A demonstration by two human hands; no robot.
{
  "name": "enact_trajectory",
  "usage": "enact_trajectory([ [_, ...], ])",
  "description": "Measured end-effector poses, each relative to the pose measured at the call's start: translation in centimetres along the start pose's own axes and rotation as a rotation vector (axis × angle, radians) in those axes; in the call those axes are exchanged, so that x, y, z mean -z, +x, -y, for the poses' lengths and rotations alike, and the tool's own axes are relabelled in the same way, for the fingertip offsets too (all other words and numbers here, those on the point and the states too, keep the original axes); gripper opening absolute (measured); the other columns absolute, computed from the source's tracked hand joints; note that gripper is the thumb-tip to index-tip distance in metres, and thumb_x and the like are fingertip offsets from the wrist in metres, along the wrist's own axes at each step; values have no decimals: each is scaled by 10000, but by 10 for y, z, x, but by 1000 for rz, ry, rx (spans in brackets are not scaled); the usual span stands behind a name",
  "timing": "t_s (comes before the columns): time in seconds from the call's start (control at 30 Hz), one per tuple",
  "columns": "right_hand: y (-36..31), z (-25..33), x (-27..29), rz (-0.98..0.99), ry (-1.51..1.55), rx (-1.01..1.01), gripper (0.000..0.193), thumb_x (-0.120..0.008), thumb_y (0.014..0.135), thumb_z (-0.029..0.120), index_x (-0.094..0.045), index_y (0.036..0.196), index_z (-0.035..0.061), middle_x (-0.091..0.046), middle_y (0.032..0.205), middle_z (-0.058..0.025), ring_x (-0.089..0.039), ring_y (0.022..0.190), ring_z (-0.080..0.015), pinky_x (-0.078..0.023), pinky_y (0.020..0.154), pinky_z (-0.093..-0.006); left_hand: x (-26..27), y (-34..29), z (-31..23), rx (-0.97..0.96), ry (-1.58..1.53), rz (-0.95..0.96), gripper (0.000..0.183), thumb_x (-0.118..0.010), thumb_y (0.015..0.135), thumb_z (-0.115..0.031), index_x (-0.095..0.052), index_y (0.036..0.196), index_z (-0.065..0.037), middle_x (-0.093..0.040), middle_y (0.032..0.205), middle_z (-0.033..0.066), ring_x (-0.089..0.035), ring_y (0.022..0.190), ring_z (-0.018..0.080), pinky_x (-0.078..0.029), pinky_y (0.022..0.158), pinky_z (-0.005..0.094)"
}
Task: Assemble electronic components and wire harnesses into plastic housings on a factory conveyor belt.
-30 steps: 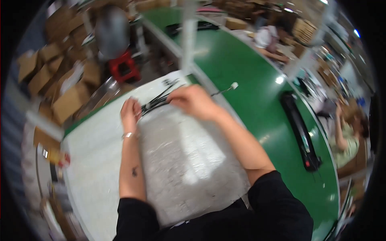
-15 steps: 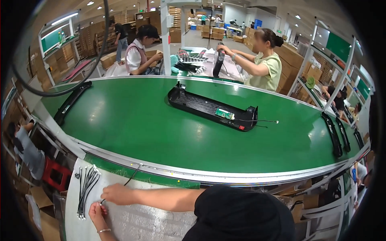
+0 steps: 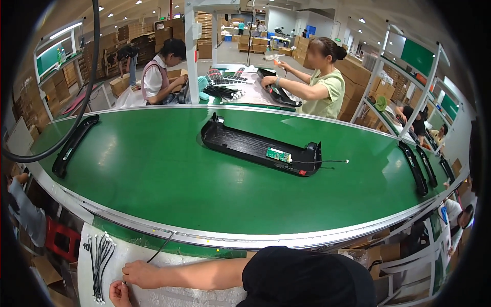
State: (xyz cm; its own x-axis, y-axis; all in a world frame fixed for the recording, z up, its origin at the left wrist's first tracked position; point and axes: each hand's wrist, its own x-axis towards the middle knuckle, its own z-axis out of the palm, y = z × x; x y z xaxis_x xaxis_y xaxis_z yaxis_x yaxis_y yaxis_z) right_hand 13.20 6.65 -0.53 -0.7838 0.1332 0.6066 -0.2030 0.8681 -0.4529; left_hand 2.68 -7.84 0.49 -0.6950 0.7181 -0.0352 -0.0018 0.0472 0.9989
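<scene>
Mid-fiddle with a black cable [image 3: 162, 246] right of the cable bundle [image 3: 102, 263], pinched narrowly in left hand [image 3: 119, 294] and right hand [image 3: 141, 275]; probably calls for steady fine work next.

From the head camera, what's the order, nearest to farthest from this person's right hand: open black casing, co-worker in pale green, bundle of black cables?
1. Bundle of black cables: just left of the right hand.
2. Open black casing: ahead and to the right, on the green table.
3. Co-worker in pale green: beyond the table's far edge.
</scene>
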Motion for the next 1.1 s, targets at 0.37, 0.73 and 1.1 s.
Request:
enact_trajectory([
  [0.37, 0, -1, 2, -87, -58, 46, 83, -577, 633, 92, -566, 705, 53, -508, 758, -46, -501, 834, -227, -471, 581, -328, -7, 8, 7, -50, 131, -30, 96, -538, 874, -103, -560, 887, -10, -515, 707, -8, -445, 619, 68, -365, 553, 182],
  [0.73, -2, 2, -1, -19, 16, -99, 139, -590, 632, 45, -578, 770, 38, -513, 826, -70, -505, 870, -244, -471, 661, -351, 3, 12, 21, -145, 215, 19, 129, -568, 807, 26, -547, 928, -13, -481, 733, -42, -429, 659, 35, -344, 582, 155],
  [1.1, 0, -2, 1, 49, 62, -99, 80, -571, 656, 55, -581, 735, 46, -523, 811, -54, -507, 860, -238, -467, 659, -350, -1, 11, 12, -107, 166, 64, 93, -555, 868, -106, -540, 831, -22, -492, 728, -37, -397, 645, 36, -334, 587, 166],
])
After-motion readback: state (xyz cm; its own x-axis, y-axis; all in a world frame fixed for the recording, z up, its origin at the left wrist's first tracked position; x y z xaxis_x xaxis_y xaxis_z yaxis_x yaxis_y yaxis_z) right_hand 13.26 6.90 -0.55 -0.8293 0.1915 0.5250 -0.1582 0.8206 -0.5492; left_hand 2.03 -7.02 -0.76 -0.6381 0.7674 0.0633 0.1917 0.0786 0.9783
